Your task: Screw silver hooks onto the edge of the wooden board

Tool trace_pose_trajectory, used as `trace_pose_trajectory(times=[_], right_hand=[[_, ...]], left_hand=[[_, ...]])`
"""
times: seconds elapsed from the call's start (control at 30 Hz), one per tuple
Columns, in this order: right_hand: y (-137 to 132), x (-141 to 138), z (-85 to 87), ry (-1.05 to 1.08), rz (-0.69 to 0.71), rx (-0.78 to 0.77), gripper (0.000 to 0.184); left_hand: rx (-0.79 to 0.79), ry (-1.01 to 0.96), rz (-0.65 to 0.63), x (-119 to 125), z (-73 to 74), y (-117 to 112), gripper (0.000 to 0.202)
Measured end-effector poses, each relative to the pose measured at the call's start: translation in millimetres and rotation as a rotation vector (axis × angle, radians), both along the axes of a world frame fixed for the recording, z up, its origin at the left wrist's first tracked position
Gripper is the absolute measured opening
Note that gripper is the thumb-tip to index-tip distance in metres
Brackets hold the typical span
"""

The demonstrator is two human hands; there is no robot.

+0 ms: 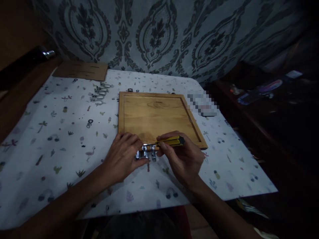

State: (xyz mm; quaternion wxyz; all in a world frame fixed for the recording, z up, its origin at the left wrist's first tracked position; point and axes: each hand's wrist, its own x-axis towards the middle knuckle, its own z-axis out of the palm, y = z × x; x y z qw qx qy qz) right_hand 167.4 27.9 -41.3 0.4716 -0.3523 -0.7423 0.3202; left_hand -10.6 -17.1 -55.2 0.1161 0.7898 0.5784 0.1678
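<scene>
A framed wooden panel (pixel 154 116) lies flat on the table. Small shiny metal fittings (pixel 144 153) sit at its near edge, and their exact kind is hard to make out in the dim light. My left hand (pixel 124 152) is closed on these fittings, fingers on the wood and thumb underneath. In my right hand (pixel 183 157) is a screwdriver (pixel 171 141) with a yellow and black handle. It lies nearly level, tip pointing left at the fittings. My right fingers are wrapped round the handle.
Several metal clasps (pixel 99 93) lie in a row at the left, near a cardboard piece (pixel 81 70). A smaller metal piece (pixel 89 123) is closer. Right of the panel lies a pixelated flat object (pixel 203 103). A plastic bottle (pixel 269 87) lies beyond the printed tablecloth (pixel 62 159).
</scene>
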Motion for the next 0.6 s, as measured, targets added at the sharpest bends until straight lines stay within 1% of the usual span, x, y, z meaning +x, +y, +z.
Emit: trace_pose_trajectory(times=[0.1, 0.27, 0.37, 0.47, 0.6], right_hand=[[1.3, 0.9, 0.3, -0.034, 0.018, 0.010, 0.006], [4.2, 0.8, 2.2, -0.102, 0.022, 0.095, 0.008], [4.3, -1.7, 2.5, -0.104, 0.025, 0.147, 0.008], [3.2, -5.1, 1.6, -0.096, -0.007, 0.192, 0.009], [1.8, -7.3, -0.3, -0.088, -0.036, 0.172, 0.012]], left_hand=[[0.001, -0.002, 0.002, 0.1, -0.1, 0.0, 0.035], [-0.002, -0.019, 0.008, 0.0, -0.5, -0.3, 0.034], [0.002, -0.025, 0.007, -0.1, -1.1, -0.3, 0.035], [0.008, -0.018, 0.010, 0.1, -1.2, -0.2, 0.035], [0.007, -0.013, 0.005, 0.0, -1.1, -0.4, 0.036]])
